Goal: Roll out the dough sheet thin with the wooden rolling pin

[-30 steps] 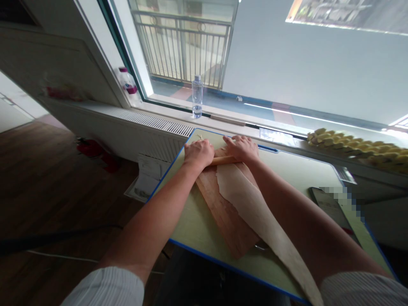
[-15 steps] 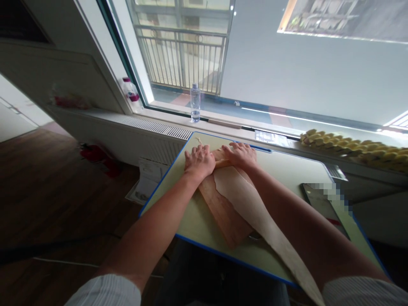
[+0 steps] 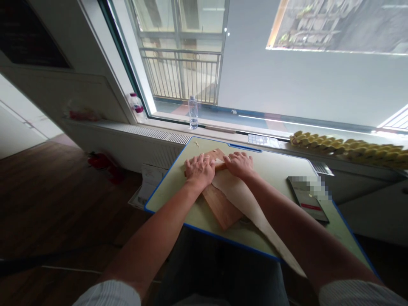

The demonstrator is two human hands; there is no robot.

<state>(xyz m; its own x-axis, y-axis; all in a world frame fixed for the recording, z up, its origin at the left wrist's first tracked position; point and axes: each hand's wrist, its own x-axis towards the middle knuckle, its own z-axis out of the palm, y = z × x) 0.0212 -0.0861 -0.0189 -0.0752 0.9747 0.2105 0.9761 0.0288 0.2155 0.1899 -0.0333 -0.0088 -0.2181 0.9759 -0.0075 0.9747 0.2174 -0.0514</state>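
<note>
A wooden rolling pin [image 3: 220,167] lies crosswise on a wooden board [image 3: 219,207]. My left hand [image 3: 200,168] bears down on its left part, fingers curved over the top. On the right part rests my right hand [image 3: 239,163], its fingers likewise bent over the pin. A long pale sheet of dough [image 3: 244,199] runs from under the pin towards me, and its tail hangs past the table's front edge under my right forearm. Beyond the pin a little pale dough and bare board show. The pin's right end is hidden by my hand.
The blue-edged table [image 3: 274,170] carries a dark tablet-like thing [image 3: 307,204] at right and small scraps [image 3: 196,144] at far left. Behind, the sill holds a clear bottle [image 3: 193,114], another bottle [image 3: 137,106] and yellow egg trays [image 3: 344,148]. A red extinguisher-like object [image 3: 98,160] stands left.
The rolling pin has come slightly nearer to me under both hands, baring more board beyond it. My view has tilted up a little, so the room sits lower in the frame.
</note>
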